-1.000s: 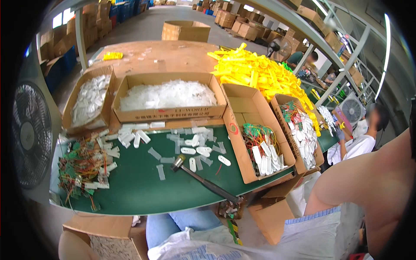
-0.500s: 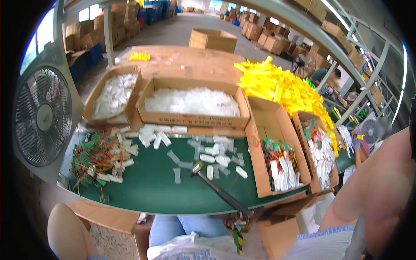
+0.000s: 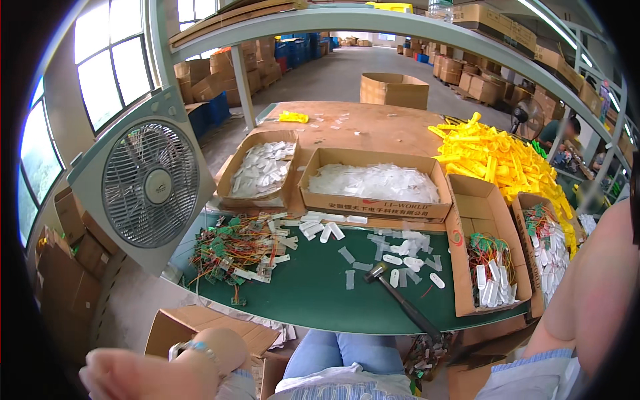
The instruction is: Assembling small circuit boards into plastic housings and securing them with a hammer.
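My left hand (image 3: 143, 377) is at the lower left, off the table's front edge, with a banded wrist behind it. Blur smears its fingers, and nothing shows in it. Raised along the right edge is my right arm (image 3: 583, 287), its hand out of the picture. On the green table top (image 3: 313, 297) lies a black-handled hammer (image 3: 403, 300), its handle end at the front edge. White oval plastic shells (image 3: 413, 262) and clear strips (image 3: 350, 279) are scattered by its head. Green circuit boards with red and yellow wires (image 3: 230, 250) are heaped at the left, nearest my left hand.
Behind are cardboard trays of small white parts (image 3: 263, 167) and clear pieces (image 3: 373, 183). At the right, a long box (image 3: 477, 200) and a narrower box (image 3: 527, 227) hold wired white pieces. Yellow plastic parts (image 3: 500, 157) are piled beyond. A box fan (image 3: 157, 187) stands left; a person works far right.
The view has swung left, so the table sits further right in it. My left hand has come into view at the lower left. The hammer still lies in place.
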Demonstrator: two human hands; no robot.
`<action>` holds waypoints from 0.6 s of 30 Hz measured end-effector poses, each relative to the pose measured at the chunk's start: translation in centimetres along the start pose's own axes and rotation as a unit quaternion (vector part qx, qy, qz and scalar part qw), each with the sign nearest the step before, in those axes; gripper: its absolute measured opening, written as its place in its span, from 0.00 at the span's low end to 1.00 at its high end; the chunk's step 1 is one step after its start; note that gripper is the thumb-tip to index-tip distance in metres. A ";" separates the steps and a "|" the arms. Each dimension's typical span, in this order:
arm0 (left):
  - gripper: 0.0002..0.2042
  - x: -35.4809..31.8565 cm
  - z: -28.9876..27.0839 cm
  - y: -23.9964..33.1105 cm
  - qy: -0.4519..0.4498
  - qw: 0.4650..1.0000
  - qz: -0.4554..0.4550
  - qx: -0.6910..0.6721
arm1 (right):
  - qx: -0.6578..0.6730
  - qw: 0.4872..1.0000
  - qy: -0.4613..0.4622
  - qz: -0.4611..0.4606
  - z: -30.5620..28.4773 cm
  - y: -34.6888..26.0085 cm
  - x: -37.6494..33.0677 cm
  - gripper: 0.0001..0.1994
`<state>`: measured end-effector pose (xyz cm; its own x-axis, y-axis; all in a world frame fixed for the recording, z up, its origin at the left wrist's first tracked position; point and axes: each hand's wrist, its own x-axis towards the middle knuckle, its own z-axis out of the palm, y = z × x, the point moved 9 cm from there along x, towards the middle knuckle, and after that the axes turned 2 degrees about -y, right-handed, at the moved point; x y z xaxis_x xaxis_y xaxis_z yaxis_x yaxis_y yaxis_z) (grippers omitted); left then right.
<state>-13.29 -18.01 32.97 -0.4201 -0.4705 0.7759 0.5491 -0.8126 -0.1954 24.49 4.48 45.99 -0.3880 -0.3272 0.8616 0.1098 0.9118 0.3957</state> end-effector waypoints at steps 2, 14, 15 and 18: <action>0.10 -4.5 8.9 -0.9 -0.263 0.964 0.009 -0.040 | 0.022 1.000 0.008 0.002 0.9 0.6 -0.5 0.34; 0.07 -6.6 12.1 2.7 -0.304 0.941 0.146 0.027 | 0.054 0.997 -0.032 0.034 3.2 0.0 0.1 0.35; 0.07 -7.0 11.7 2.6 -0.305 0.940 0.147 0.029 | 0.055 0.997 -0.033 0.037 3.3 -0.1 0.0 0.35; 0.15 -7.3 8.5 3.0 -0.184 0.960 0.169 0.124 | 0.057 0.996 -0.039 0.051 3.4 -0.2 -0.4 0.35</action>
<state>-2.42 -14.09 31.79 0.0710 -0.5029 0.8614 0.7837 -0.5062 -0.3600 21.50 5.27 44.43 -0.4503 -0.2155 0.8665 0.0499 0.9628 0.2654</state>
